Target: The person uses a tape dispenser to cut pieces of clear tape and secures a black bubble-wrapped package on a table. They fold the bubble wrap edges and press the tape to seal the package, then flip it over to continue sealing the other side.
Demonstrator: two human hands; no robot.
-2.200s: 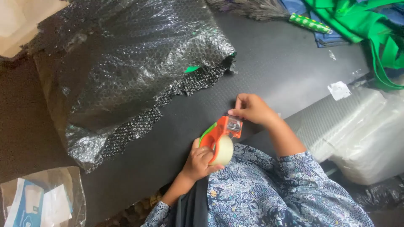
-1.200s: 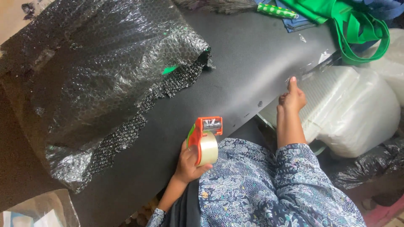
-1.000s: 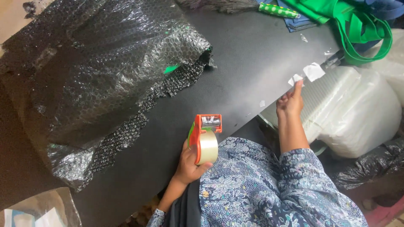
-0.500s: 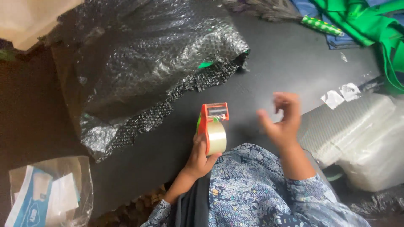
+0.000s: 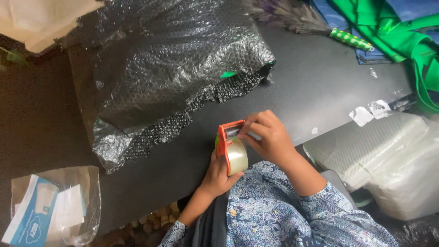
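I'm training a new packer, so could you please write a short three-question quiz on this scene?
1. True or false: the left hand holds the orange tape dispenser.
2. Where do the right hand fingers rest? A) on the green bag B) at the dispenser's top end C) on the bubble-wrapped parcel
3. Fill in: two torn tape pieces stick to the edge of the black ____.

Key: 1 true; 2 B; 3 table.
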